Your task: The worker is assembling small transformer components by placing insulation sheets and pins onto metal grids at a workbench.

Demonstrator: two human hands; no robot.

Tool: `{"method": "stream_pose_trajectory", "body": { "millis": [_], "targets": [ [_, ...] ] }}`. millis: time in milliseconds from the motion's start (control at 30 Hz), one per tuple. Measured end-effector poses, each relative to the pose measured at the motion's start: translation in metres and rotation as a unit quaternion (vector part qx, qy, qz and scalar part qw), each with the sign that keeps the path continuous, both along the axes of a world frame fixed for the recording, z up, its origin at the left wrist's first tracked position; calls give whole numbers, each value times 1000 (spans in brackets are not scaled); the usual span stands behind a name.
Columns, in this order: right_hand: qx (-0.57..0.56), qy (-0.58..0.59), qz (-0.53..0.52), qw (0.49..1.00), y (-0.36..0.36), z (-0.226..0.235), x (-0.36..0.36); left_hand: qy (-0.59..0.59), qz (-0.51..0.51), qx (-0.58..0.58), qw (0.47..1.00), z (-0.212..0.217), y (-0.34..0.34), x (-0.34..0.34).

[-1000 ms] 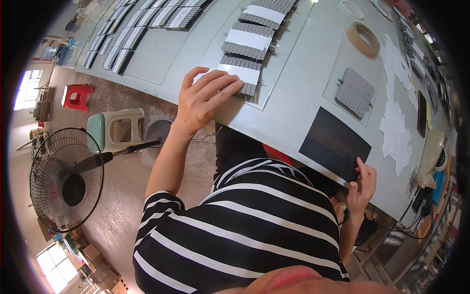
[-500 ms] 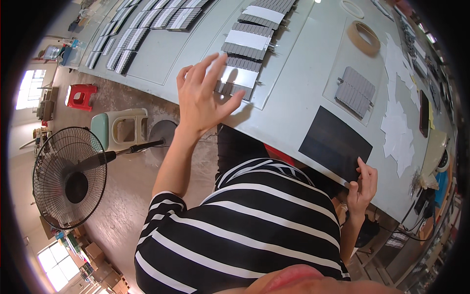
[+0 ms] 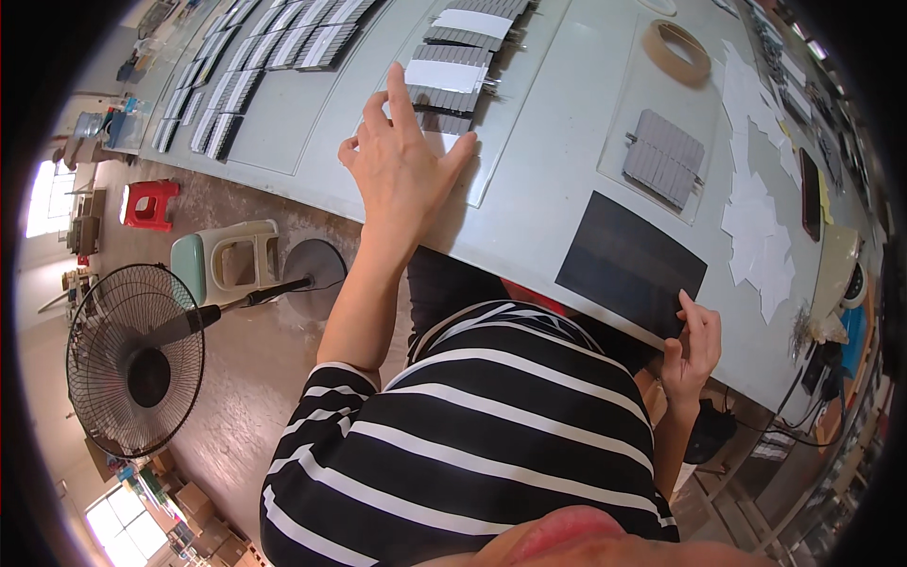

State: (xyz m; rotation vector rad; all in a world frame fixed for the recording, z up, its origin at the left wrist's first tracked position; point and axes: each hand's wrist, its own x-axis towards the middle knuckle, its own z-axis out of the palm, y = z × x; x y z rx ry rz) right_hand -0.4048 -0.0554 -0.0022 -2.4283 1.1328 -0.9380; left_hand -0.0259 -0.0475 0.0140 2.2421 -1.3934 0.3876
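My left hand is spread above the nearest of several grey ridged blocks with white bands. Its fingers are apart, and it covers much of that block. Whether the fingertips touch the block I cannot tell. Another banded block lies just beyond, with thin wires or pins at its right side. At the table's front edge, my right hand rests by the right corner of a flat black sheet. Its fingers are loosely bent, with the thumb apart, and a fingertip touches the sheet's edge.
A plain grey ridged block lies on a clear plate, near a tape roll. White paper scraps and a dark phone are farther right. Rows of banded pieces fill the far left. A fan stands left of the table.
My left hand has moved forward relative to the blocks, covering more of the nearest one. My right hand stays by the black sheet's corner. The whole view has shifted slightly.
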Motion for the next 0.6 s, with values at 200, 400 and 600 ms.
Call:
{"method": "stream_pose_trajectory", "body": {
  "millis": [200, 400, 600],
  "targets": [
    [3, -11, 15, 1000, -1, 3, 5, 11, 10, 5, 1000, 7, 1, 0],
    [-72, 109, 1, 991, -26, 32, 21, -19, -99, -59, 993, 21, 2, -7],
    [-146, 192, 21, 970, -83, 43, 68, 47, -289, -50, 955, 26, -13, -39]
  ]
}}
